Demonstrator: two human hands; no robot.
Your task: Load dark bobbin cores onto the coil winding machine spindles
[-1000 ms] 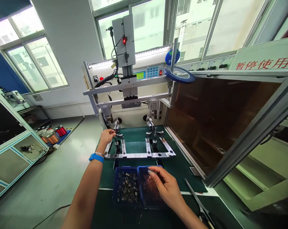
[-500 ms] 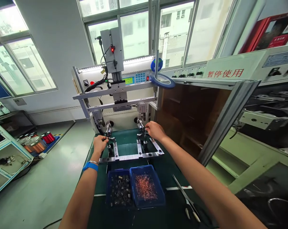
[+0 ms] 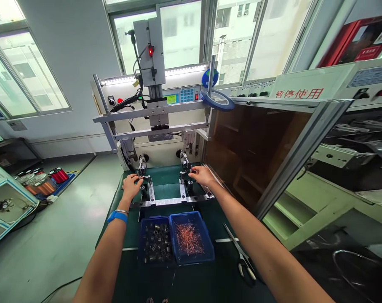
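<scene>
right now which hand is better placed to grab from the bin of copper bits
Right, probably. The copper-bit bin sits right of the dark-parts bin, in line with the right hand; the left hand would cross over.

"暂停使用" on white sign (image 3: 300,93)

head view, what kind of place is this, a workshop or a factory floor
Most likely a small factory floor for winding coils. A bench machine with a keypad panel stands before the hands, spools of copper wire sit on the floor, and two blue bins hold small metal parts.
</scene>
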